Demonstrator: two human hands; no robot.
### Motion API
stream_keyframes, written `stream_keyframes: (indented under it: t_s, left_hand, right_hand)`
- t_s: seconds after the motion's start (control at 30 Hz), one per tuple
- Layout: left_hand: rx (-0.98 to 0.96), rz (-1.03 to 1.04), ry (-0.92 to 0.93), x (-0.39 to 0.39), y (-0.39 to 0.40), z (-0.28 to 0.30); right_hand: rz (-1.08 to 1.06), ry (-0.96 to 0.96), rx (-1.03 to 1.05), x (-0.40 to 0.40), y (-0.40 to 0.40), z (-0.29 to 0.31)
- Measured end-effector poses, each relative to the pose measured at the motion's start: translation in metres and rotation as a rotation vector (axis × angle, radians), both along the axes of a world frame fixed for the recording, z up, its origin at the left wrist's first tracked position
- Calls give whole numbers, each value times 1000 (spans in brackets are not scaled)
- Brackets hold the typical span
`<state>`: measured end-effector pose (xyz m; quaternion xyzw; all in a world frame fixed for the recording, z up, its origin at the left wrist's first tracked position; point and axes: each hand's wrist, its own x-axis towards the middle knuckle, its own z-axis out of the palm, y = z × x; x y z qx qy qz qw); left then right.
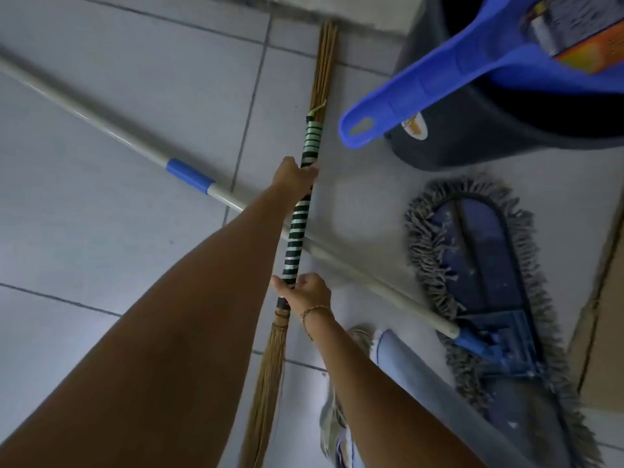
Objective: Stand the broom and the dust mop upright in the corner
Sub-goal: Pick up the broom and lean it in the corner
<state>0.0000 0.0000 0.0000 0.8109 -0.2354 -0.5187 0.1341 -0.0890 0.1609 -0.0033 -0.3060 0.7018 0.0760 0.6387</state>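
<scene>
My left forearm (162,332) hides a stretch of the mop pole (101,119) at centre frame, and the pole's far end runs off the left edge. The broom (297,231) bristles run off the bottom edge, so I can't see their tips. My left hand (293,175) and right hand (305,292) each cover a band of the broom's striped handle. The black bucket (472,143) is cut off by the upper right corner, and the dustpan (439,82) in it too. The bucket's small sticker (414,126) is too blurred to read. The mop head (489,298) leaves the lower right edge.
</scene>
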Motion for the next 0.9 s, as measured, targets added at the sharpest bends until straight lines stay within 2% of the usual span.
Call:
stream_keyframes:
  t_s: [0.17, 0.3, 0.53, 0.77, 0.9]
  left_hand:
    - [0, 38, 12, 5, 1, -17]
    - [-17, 94, 30, 26, 4, 25]
    - [-126, 195, -29, 34, 10, 158]
    - [-285, 63, -16, 24, 13, 325]
    - [-448, -13, 33, 24, 41, 431]
  right_hand:
    - [34, -49, -96, 7, -7, -2]
    - [48, -81, -87, 11, -2, 31]
    - [38, -215, -94, 17, -12, 146]
    - [65, -189, -228, 14, -15, 268]
    - [64, -152, -374, 9, 0, 347]
